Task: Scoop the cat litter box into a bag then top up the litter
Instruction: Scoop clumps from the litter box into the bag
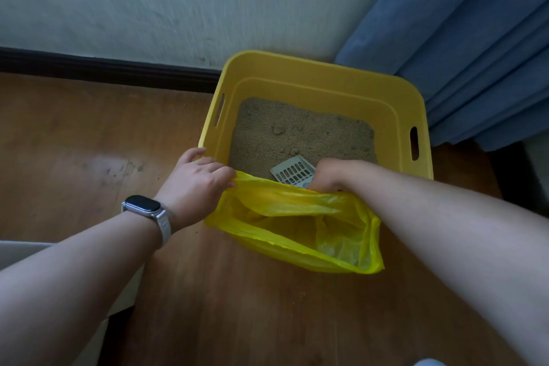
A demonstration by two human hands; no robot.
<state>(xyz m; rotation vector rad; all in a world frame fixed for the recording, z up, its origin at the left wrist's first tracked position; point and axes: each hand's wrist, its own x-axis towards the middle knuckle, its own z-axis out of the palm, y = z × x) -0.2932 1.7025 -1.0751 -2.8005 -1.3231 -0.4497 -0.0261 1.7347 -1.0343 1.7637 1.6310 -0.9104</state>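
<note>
We see a wooden floor (74, 134) of warm brown planks, scuffed with dark specks at the left. On it stands the yellow litter box (315, 80), pushed close to the dark skirting board (104, 67) and the blue curtain (481, 62). The yellow plastic bag (297, 229) rests on the floor against the box's near side.

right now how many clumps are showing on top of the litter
2. One clump sits toward the far left of the litter; the other clump lies nearer, just beyond the grey scoop. More may be buried or hidden behind the yellow bag.
</note>
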